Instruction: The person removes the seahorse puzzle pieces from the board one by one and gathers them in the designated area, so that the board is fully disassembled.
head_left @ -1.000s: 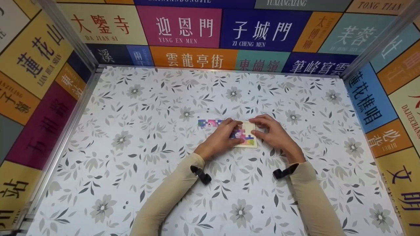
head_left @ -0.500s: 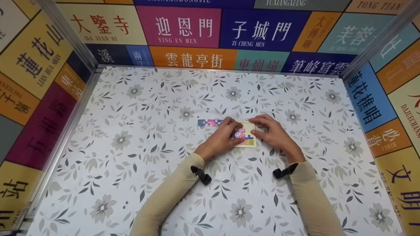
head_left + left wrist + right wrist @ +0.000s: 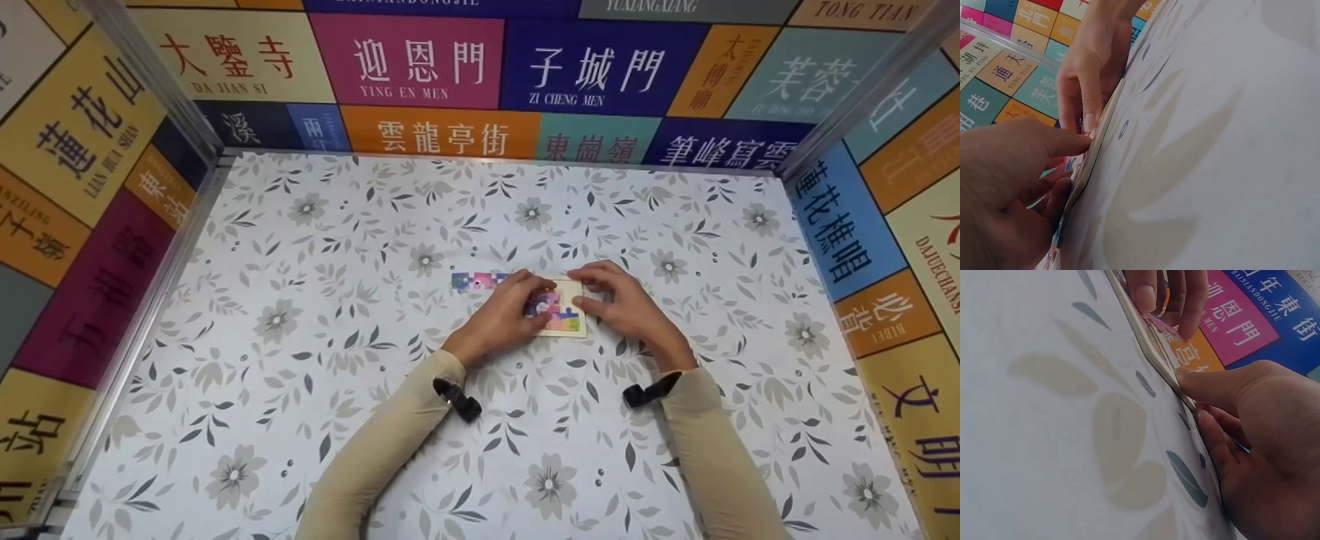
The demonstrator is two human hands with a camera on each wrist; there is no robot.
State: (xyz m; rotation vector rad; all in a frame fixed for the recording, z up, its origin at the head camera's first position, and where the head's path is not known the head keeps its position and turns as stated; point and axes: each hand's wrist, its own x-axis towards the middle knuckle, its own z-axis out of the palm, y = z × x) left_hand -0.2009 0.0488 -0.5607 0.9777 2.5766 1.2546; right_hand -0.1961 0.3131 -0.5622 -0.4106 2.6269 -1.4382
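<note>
A small jigsaw tray (image 3: 573,291) with a pale wooden rim lies flat near the middle of the table. Its lower part holds colourful pieces, and bare wood shows at the upper right. My left hand (image 3: 501,315) reaches over the tray's left side, hiding that part. Between its thumb and fingers it pinches a pink jigsaw piece (image 3: 1166,327), slightly tilted over the tray in the right wrist view. My right hand (image 3: 624,301) grips the tray's right edge, thumb on the rim (image 3: 1169,378) and other fingers along the outside.
A short row of loose jigsaw pieces (image 3: 471,281) lies left of the tray, partly behind my left hand. The table has a white cover (image 3: 375,225) with a grey floral print. Panels with large printed characters (image 3: 427,64) enclose the back and sides.
My left fingers and the pink piece have shifted and turned slightly over the tray. The right hand keeps its place on the edge.
</note>
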